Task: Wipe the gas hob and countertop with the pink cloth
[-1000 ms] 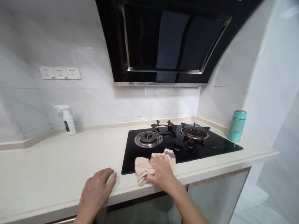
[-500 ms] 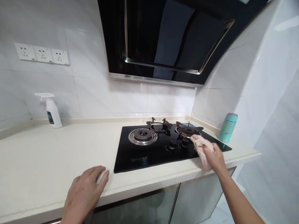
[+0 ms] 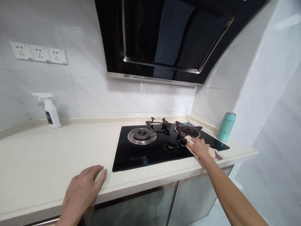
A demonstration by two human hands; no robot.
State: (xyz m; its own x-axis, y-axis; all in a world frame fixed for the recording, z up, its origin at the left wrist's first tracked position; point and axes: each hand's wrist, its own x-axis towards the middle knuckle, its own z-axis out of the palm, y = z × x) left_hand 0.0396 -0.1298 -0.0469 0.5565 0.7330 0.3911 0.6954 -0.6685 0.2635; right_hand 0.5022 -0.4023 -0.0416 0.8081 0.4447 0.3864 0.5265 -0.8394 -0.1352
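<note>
My right hand (image 3: 199, 148) presses a pale pink cleaning cloth (image 3: 213, 153) against the right front part of a black glass gas hob (image 3: 152, 154). Parts of the cloth stick out beyond the fingertips and to the right of the hand; the rest is hidden under the palm. Just left of the fingers stand two black control knobs (image 3: 171, 143). My left hand (image 3: 82, 188) lies open on the front edge of the cream countertop (image 3: 58, 153), left of the hob's corner, holding nothing.
A loose pan support (image 3: 158, 126) stands at the hob's back. The left burner (image 3: 142, 135) has no support over it. A turquoise flask (image 3: 226, 127) is at right, a white spray bottle (image 3: 52, 113) at far left. The black range hood (image 3: 150, 40) hangs above.
My right hand has come down with the cloth, which was bunched and lifted and now lies spread under the hand on the hob. My left hand stays at the counter edge.
</note>
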